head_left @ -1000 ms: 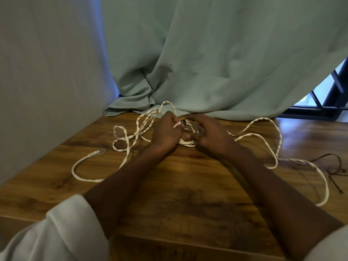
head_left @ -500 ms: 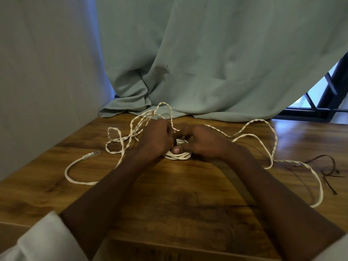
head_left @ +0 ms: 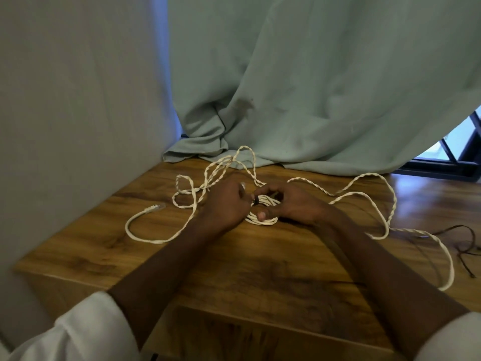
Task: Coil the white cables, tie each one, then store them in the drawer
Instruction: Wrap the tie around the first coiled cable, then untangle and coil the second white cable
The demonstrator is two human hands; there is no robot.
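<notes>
A small coil of white cable lies on the wooden table between my hands. My left hand grips the coil's left side with curled fingers. My right hand pinches the coil, thumb on its near edge and fingertips at a small dark tie on top. A loose twisted white cable trails to the right and loops back to the left. Another white cable with a plug end curves across the left of the table.
A pale green curtain hangs behind and rests on the table's far edge. A grey wall bounds the left side. Thin dark ties lie at the right edge. A window frame shows at the far right.
The coil has come down from a raised position to rest on the table. My hands have closed in on it, with my right fingertips now at the dark tie.
</notes>
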